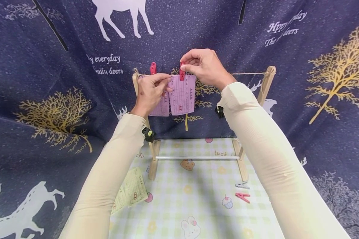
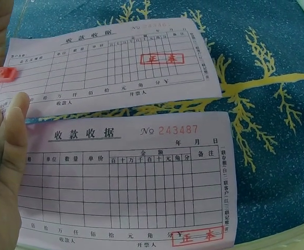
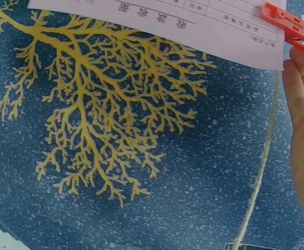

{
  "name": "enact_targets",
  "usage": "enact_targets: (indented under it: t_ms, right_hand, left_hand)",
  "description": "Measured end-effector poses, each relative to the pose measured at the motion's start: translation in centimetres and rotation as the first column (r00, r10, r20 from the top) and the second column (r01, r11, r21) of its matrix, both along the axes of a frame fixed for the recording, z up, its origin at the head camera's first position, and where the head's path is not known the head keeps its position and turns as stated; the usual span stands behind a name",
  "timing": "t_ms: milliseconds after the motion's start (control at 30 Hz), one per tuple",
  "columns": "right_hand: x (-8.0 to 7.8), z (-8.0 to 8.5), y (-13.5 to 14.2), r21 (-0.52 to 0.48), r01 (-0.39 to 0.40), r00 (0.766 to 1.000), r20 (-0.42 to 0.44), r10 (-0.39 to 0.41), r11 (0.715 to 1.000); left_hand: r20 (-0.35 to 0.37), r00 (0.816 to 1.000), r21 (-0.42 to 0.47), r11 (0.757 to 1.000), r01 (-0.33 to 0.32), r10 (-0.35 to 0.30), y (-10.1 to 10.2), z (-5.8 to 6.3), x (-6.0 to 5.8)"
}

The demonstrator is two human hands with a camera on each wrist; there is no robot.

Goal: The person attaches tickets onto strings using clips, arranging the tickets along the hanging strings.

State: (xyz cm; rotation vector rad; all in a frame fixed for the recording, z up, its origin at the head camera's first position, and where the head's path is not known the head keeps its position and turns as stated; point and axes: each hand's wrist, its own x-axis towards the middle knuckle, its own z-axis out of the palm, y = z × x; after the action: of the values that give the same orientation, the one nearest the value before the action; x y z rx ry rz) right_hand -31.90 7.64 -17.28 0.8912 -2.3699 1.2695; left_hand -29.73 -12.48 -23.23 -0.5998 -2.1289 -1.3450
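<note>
My right hand pinches a red clothespin between thumb and fingers. The clothespin sits on the top edge of a pink receipt slip at the string. At that slip's upper left corner, my left hand pinches the paper between thumb and forefinger. Another pink receipt slip hangs beside it on the left, partly behind the left hand, under a second red clothespin. Printed tables and red stamps show on both slips in the left wrist view.
A wooden stand holds the string between its two posts, with a white crossbar low down. Yellow receipt slips lie on the checked tablecloth at left. A grey clothespin and a red one lie at right.
</note>
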Motion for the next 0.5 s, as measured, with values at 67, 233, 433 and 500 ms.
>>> enact_targets:
  t_ms: [67, 233, 433, 500]
  right_hand:
    - [-0.04, -0.21, 0.06, 0.006, 0.001, 1.000, 0.010, -0.001, 1.000]
    - [-0.09, -0.63, 0.09, 0.002, -0.021, 0.999, 0.026, 0.021, 1.000]
    - [-0.16, -0.65, 0.15, 0.047, -0.039, 0.999, 0.037, 0.038, 0.998]
    - [-0.12, -0.57, 0.21, 0.072, -0.037, 0.998, 0.057, 0.033, 0.997]
  left_hand:
    - [0.002, 1.000, -0.010, 1.000, -0.006, 0.006, 0.00, -0.04, -0.06]
    - [0.015, 1.000, -0.025, 1.000, -0.016, 0.016, -0.07, -0.24, -0.15]
    - [0.024, 1.000, 0.011, 1.000, -0.001, 0.001, 0.08, -0.51, -0.26]
    - [0.031, 1.000, 0.023, 1.000, -0.006, 0.005, 0.09, -0.59, -0.35]
